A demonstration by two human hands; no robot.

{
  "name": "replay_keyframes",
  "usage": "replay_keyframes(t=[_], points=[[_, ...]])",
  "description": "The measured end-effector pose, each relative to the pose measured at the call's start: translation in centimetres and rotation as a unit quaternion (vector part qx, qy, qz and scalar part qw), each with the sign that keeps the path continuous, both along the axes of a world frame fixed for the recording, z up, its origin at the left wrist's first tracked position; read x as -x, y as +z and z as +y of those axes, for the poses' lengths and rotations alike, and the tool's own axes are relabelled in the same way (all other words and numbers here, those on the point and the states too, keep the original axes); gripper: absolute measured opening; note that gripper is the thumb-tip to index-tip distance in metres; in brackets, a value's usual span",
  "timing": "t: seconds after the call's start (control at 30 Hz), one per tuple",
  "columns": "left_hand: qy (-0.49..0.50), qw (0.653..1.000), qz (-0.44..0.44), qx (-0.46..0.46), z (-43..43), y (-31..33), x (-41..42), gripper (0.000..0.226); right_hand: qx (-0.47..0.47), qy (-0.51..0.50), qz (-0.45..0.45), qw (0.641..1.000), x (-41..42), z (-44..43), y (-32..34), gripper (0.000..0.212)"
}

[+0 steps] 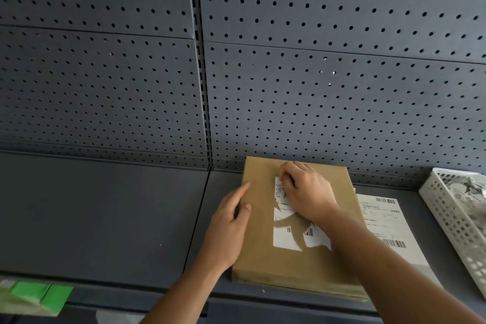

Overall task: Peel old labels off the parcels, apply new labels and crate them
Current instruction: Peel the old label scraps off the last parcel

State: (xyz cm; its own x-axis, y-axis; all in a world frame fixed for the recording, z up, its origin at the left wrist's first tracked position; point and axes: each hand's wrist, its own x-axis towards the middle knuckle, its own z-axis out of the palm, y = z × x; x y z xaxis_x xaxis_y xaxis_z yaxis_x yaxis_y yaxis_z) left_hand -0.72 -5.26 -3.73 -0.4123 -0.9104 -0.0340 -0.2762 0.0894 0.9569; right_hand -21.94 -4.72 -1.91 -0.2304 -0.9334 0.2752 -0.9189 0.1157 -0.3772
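On your head camera the brown parcel [257,252] lies flat on the dark shelf [105,218], with its old label [285,239] torn into white scraps on the top face. Your left hand [231,221] rests with fairly straight fingers along the parcel's left edge, while your right hand [305,189] curls its fingers to pinch a strip of that label near the far end. A printed label sheet [386,223] lies just right of the parcel, beside a white basket [452,218].

Matt brown paper parcel [297,221], apparently smooth
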Motion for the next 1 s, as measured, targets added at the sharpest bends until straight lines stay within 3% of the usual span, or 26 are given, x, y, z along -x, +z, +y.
replay_keyframes(t=[0.43,0.67,0.87,1.0], points=[[-0.004,1.0,-0.013,0.006,-0.1,-0.1,0.1,0.043,0.006,0.001,-0.034,0.999,0.0,0.3,0.2,0.019],[-0.002,1.0,-0.009,0.0,-0.1,0.0,-0.1,0.043,-0.027,0.018,0.01,0.999,-0.2,-0.4,0.5,0.017],[-0.003,1.0,-0.007,-0.002,-0.1,0.0,0.0,0.043,-0.022,0.017,-0.054,0.998,0.2,0.0,0.8,0.014],[-0.002,1.0,-0.009,-0.005,0.0,0.0,-0.1,0.043,-0.029,0.041,-0.018,0.999,0.4,0.0,1.0,0.017]])
